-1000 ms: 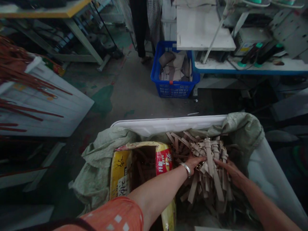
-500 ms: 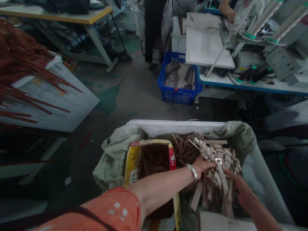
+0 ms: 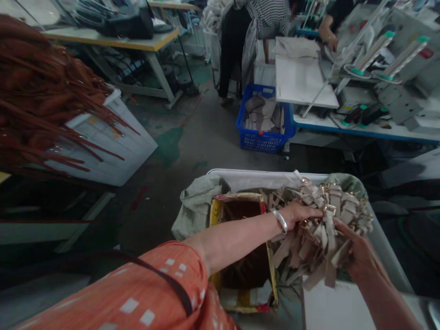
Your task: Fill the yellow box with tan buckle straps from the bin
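Observation:
Both of my hands hold one big bundle of beige straps with metal buckles (image 3: pixel 326 224), lifted above a white bin (image 3: pixel 247 176) lined with a grey-green sack (image 3: pixel 197 206). My left hand (image 3: pixel 298 214), with a silver bangle on the wrist, grips the bundle's left side. My right hand (image 3: pixel 357 254) cups it from underneath on the right. The strap ends hang down between my hands. To the left in the bin stands an open yellow and red cardboard box (image 3: pixel 240 247) with dark brown straps inside.
A heap of red-brown straps (image 3: pixel 41 105) lies on a white surface at the left. A blue basket (image 3: pixel 264 121) of beige pieces stands on the floor ahead. Other people work at tables and machines (image 3: pixel 378 91) at the back and right.
My hands have raised the strap bundle up out of the bin. The view has tilted up and swung right, showing more of the room and the people behind.

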Demonstrator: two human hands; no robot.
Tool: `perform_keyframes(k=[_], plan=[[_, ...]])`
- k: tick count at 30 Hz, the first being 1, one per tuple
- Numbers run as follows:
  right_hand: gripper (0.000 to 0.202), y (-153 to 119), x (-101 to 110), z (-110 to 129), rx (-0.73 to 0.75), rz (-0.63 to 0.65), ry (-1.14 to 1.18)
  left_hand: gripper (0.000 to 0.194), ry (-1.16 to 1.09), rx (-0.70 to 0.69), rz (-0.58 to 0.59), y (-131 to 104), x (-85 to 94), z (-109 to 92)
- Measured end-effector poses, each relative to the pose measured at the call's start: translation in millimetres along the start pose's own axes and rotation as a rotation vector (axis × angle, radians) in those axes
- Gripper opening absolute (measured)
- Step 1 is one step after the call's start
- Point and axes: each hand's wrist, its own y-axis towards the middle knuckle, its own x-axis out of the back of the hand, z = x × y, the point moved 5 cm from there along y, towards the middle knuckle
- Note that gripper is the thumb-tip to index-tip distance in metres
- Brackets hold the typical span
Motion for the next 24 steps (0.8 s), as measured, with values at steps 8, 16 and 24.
perform_keyframes(k=[8, 16, 24], plan=[[0.06, -96, -45, 35, 0.053, -0.041, -0.049, 0.047, 0.027, -0.116, 0.071, -106, 18.7, -42], [0.057, -176, -139, -38, 0.047, 0.313, -0.017, 0.048, -0.079, -0.028, -0.213, -220, 114.1, -10], [0.046, -110, -163, -124, 0.082, 0.399, -0.257, 0.044, -0.028, 0.022, -0.373, -177, 169.1, 77]])
